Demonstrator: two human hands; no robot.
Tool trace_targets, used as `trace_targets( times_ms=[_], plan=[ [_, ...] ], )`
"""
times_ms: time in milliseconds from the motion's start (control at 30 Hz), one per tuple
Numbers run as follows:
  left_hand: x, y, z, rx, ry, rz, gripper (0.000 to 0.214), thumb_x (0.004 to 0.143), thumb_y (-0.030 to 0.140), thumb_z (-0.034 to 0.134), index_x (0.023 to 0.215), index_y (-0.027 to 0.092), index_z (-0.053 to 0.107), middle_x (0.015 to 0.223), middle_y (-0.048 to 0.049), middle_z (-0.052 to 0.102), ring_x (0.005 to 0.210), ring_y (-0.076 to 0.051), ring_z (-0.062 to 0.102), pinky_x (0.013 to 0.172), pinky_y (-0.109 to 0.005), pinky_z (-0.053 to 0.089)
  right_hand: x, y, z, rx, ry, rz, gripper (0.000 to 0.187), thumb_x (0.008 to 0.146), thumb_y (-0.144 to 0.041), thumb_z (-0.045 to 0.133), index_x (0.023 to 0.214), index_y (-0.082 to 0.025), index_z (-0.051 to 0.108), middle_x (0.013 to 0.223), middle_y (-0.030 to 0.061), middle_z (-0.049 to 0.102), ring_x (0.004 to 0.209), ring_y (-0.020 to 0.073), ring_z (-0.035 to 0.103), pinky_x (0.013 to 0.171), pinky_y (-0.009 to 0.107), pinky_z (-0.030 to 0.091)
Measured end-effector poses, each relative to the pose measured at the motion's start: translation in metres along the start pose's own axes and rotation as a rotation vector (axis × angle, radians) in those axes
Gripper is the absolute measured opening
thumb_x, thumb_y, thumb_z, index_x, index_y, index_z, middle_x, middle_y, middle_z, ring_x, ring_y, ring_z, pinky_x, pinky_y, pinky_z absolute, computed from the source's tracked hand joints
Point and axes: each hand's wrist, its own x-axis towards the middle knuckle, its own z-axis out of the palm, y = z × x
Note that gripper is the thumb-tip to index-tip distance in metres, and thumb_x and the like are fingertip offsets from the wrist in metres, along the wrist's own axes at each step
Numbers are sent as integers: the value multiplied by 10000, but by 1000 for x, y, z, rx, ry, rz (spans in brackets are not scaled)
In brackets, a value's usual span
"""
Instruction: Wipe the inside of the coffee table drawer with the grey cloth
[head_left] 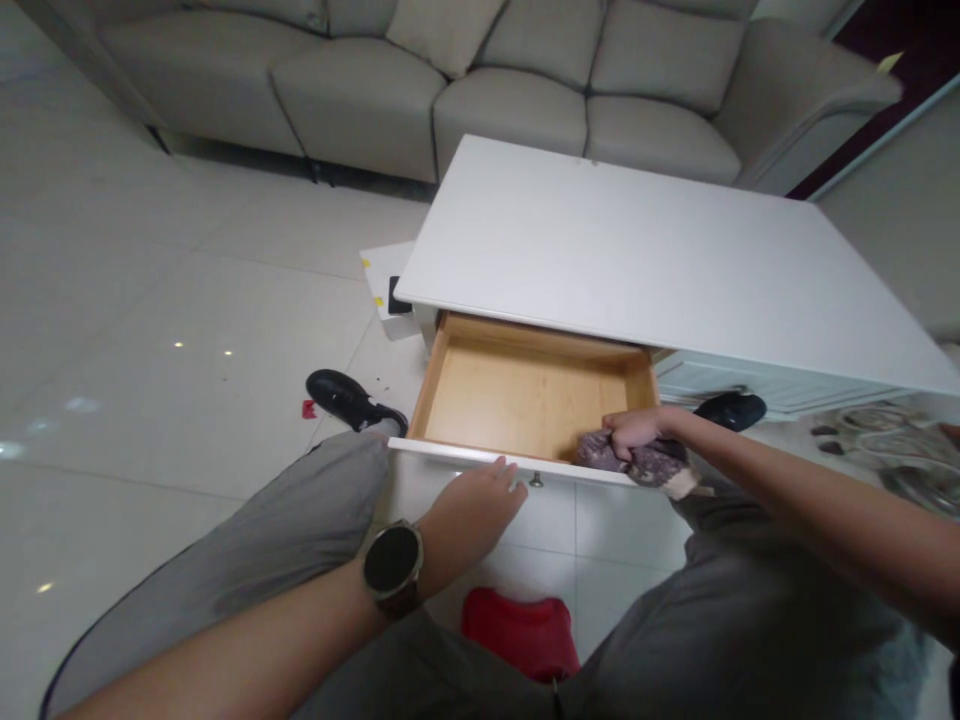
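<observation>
A wooden drawer (502, 395) with a white front stands pulled out from a white table (637, 250), its pale bottom showing. My right hand (639, 430) is closed on a bunched purple-grey cloth (596, 450) at the drawer's near right corner. Part of the cloth hangs over the front edge, and a cream-coloured piece shows at its end. My left hand (472, 505) has its fingers stretched out at the drawer's front edge, just left of the metal knob (535, 480). It holds nothing, and a watch (393, 560) is on that wrist.
A grey sofa (360, 110) runs behind the table. A white box (382, 265) with a dark item on it stands by the table's left side. Below, between my legs, is a red plastic object (517, 630), perhaps a stool. A patterned mat (885, 450) lies at right.
</observation>
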Motion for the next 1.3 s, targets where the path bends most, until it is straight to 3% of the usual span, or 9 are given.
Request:
trace_targets(
  times_ms=[233,367,467,600,733,933,1067,1200,1300],
  plan=[
    [5,3,-1,36,-58,-9,252,997,108,520,1173,107,700,1400,-227,656,1320,-342,633,931,-454,640,62,-115,24,-199,-252,-179,290,544,-246,688,798,-112,725,729,50,703,673,208,675,518,248,475],
    [9,5,-1,70,-109,17,306,989,102,531,1247,78,694,1403,-265,643,1327,-349,628,973,-441,621,88,-183,50,-150,-182,-439,246,580,-230,649,797,-127,702,764,34,684,700,177,649,527,222,444],
    [10,7,1,105,-123,26,322,996,118,526,1269,65,689,1408,-299,623,1351,-369,605,981,-439,611,96,-213,65,-72,-102,-576,244,631,-251,623,831,-138,707,801,28,682,720,163,633,544,216,434],
    [11,8,7,123,-116,21,307,999,146,535,1254,89,696,1421,-289,619,1321,-351,635,973,-432,607,91,-206,53,-204,-163,-530,289,624,-232,624,858,-100,731,804,61,690,694,168,619,542,235,426],
    [10,6,9,111,-123,27,305,998,164,547,1250,86,700,1422,-289,618,1365,-358,594,1002,-435,595,81,-173,10,-390,-192,-403,353,603,-218,644,902,-73,763,835,98,731,698,191,641,559,256,430],
    [11,7,7,110,-142,32,322,1013,190,528,1264,83,700,1432,-286,609,1380,-366,571,1024,-430,590,70,-150,-37,-381,383,-343,382,799,-256,586,1121,-149,760,1063,110,755,928,253,692,754,292,481],
    [13,8,6,112,-157,33,340,1013,184,514,1280,76,694,1428,-295,605,1370,-373,579,1021,-438,591,98,-147,-14,-546,691,-356,476,895,-293,559,1350,-204,670,1362,171,633,1215,336,584,952,410,481],
    [13,8,6,90,-155,48,342,1012,185,511,1276,67,693,1402,-313,614,1354,-372,597,1027,-455,584,150,-144,29,-684,599,-370,585,952,-308,511,1535,-254,516,1590,187,444,1407,398,398,1043,551,424],
    [14,9,7,103,-146,32,343,1010,188,515,1280,64,688,1392,-311,625,1348,-366,606,1035,-457,575,179,-148,43,-698,571,-399,645,956,-332,521,1592,-285,423,1690,161,307,1471,420,292,1072,608,377]
  ],
)
